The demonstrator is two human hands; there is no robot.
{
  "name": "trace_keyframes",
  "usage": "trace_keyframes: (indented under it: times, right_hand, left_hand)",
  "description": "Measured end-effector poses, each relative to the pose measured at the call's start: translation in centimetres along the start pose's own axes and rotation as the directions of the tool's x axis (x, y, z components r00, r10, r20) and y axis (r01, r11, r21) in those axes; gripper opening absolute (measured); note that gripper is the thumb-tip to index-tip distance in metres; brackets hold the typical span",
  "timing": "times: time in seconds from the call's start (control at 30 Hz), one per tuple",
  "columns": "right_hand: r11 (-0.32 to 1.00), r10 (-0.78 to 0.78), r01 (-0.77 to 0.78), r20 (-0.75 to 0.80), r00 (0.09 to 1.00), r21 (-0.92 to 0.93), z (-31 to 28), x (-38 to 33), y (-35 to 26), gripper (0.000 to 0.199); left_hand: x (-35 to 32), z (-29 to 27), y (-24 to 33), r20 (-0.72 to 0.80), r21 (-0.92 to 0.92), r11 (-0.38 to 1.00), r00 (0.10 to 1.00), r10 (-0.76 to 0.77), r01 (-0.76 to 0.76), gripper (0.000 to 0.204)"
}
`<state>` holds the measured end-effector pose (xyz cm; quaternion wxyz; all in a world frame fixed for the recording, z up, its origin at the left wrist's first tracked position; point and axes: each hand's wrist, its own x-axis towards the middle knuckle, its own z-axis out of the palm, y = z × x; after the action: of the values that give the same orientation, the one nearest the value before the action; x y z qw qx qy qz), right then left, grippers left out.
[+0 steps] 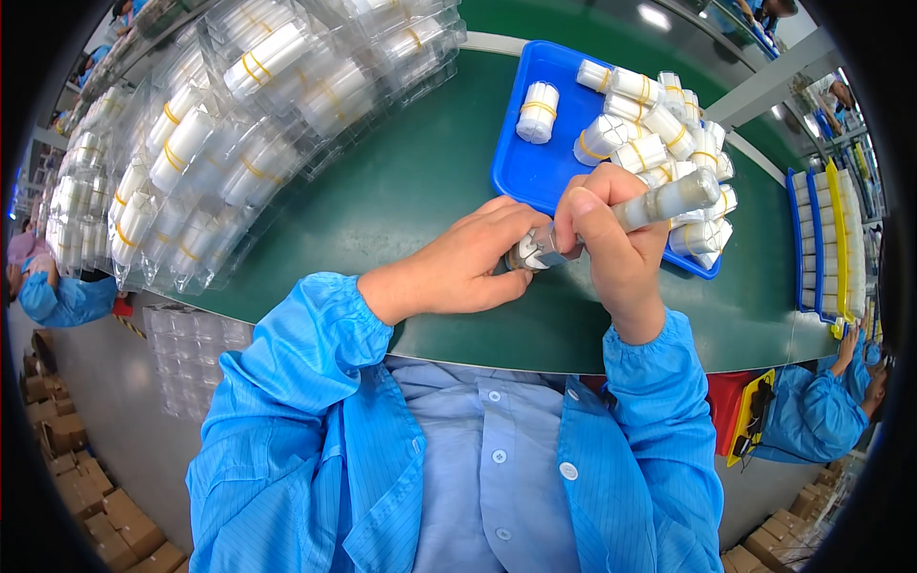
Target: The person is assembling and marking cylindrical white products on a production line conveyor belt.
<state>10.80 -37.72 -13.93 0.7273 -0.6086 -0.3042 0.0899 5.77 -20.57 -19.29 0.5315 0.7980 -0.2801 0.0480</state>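
Observation:
My left hand (473, 256) is closed around a white cylindrical bundle (526, 254), low over the green table. My right hand (616, 234) grips a thick tool handle (669, 201) that seems wrapped in clear tape. The tool's greyish flat end (549, 245) meets the bundle in my left hand; its exact shape is partly hidden by my fingers. Just beyond my hands lies a blue tray (513, 158). White bundles (667, 129) tied with yellow bands are heaped on its right side, and one lone bundle (538, 113) stands at its left.
Stacked clear plastic trays (239, 124) filled with banded white bundles cover the table's (401, 181) left side. Blue and yellow trays (826, 239) stand on edge at the far right. Co-workers in blue (807, 415) sit at both sides. Cardboard boxes (124, 525) lie on the floor.

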Motion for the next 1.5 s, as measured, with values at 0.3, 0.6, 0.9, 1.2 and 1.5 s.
trace_keyframes:
  times: [0.3, 0.6, 0.9, 1.2, 1.5]
  right_hand:
    - [0.995, -0.041, 0.041, -0.002, 0.999, -0.094, 0.5, -0.4, 0.4, 0.022]
    - [0.948, -0.046, 0.041, -0.006, 0.999, -0.317, 1.6, 0.4, -0.3, 0.024]
    - [0.926, 0.022, 0.003, 0.063, 0.998, -0.378, 1.8, 0.8, -1.0, 0.028]
    - [0.954, -0.028, 0.072, 0.155, 0.988, -0.29, 0.8, 0.9, 0.3, 0.027]
    - [0.958, -0.064, 0.106, 0.162, 0.985, -0.266, 1.1, 0.6, 0.6, 0.027]
  left_hand:
    - [-0.1, 0.0, -0.1, 0.003, 0.014, 1.0, 1.0, 0.024, -0.024, 0.035]
    - [-0.6, 1.1, 0.4, -0.192, 0.063, 0.987, 0.973, -0.13, 0.145, 0.049]
    - [-0.7, 1.1, 0.5, -0.226, 0.065, 0.992, 0.97, -0.09, 0.107, 0.051]
    - [-0.8, 0.9, 0.2, -0.216, 0.113, 0.992, 0.976, -0.024, 0.049, 0.047]
    - [-0.8, 1.0, 0.7, -0.22, 0.092, 0.995, 0.975, -0.006, 0.026, 0.038]
